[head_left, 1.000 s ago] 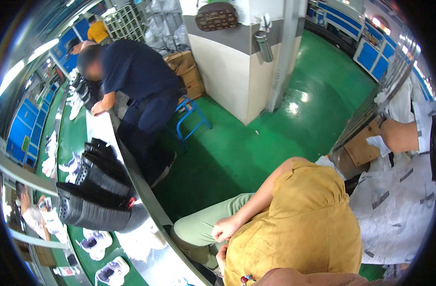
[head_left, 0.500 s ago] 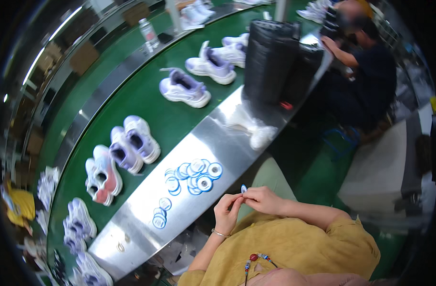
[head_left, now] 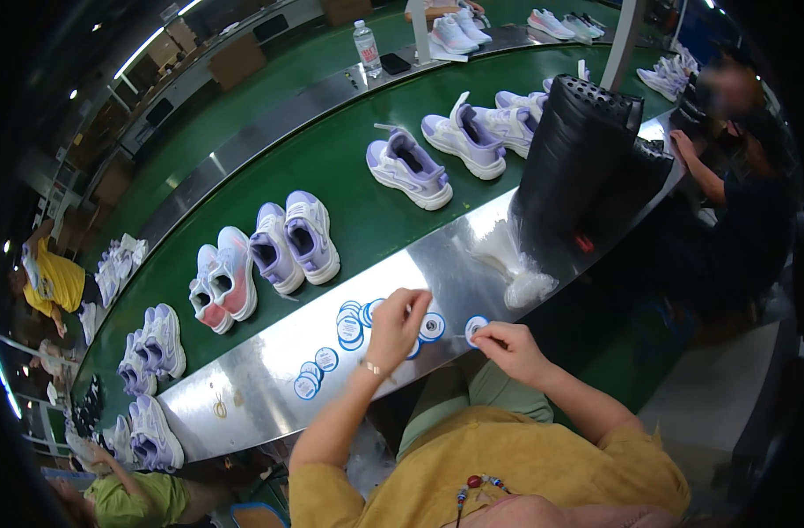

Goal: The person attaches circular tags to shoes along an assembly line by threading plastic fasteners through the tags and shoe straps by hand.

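My right hand [head_left: 515,354] pinches the rim of a round tag [head_left: 476,329], white with a blue edge and a dark centre, over the near side of the metal ledge. My left hand [head_left: 397,329] is above the ledge, its fingers drawn together, and I cannot make out anything between them. Beneath and around it lies a loose pile of similar round tags [head_left: 350,333], partly covered by the hand. Another little group of tags [head_left: 309,384] overlaps in a row farther left on the ledge.
Beyond the metal ledge [head_left: 261,374], a green conveyor belt [head_left: 349,238] carries lilac-and-white sneakers [head_left: 408,169] and a pink-and-white pair [head_left: 235,282]. Black bundles [head_left: 578,158] and a clear plastic bag [head_left: 518,273] sit to the right. Rubber bands [head_left: 219,403] lie left. Co-workers sit nearby.
My hands, together near my body before, are now apart. The left has come over the tag pile; the right holds its tag out by the ledge. The whole view has shifted.
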### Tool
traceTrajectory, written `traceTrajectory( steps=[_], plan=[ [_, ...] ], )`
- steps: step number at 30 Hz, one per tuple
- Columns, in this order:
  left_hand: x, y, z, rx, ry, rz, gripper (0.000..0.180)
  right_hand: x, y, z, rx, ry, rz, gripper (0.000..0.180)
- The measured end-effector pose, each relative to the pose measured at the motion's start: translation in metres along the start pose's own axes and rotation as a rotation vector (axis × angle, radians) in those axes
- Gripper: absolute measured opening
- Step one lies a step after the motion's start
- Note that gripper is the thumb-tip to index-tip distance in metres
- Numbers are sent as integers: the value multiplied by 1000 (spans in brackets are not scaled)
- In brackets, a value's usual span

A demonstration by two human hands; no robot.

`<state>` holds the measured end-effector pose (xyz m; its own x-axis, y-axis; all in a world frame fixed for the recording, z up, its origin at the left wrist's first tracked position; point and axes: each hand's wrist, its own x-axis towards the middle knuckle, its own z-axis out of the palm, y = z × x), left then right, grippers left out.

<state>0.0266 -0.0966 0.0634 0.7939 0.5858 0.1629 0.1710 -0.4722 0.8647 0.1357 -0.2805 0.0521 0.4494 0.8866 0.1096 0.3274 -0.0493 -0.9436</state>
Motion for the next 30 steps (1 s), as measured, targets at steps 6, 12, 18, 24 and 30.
traceTrajectory(
  steps=[6,12,18,24,30],
  plan=[
    [119,-37,11,311,115,198,31,-4,13,-8,139,82,129,6],
    [234,-70,101,67,192,-7,45,-24,33,-24,168,276,354,8],
    [214,-59,78,327,289,-206,26,-9,35,-28,173,84,277,10],
    [166,-82,41,346,502,-196,19,34,43,-34,133,43,200,13],
    [157,-100,46,69,738,-356,38,100,28,-7,106,-19,70,15]
  ],
)
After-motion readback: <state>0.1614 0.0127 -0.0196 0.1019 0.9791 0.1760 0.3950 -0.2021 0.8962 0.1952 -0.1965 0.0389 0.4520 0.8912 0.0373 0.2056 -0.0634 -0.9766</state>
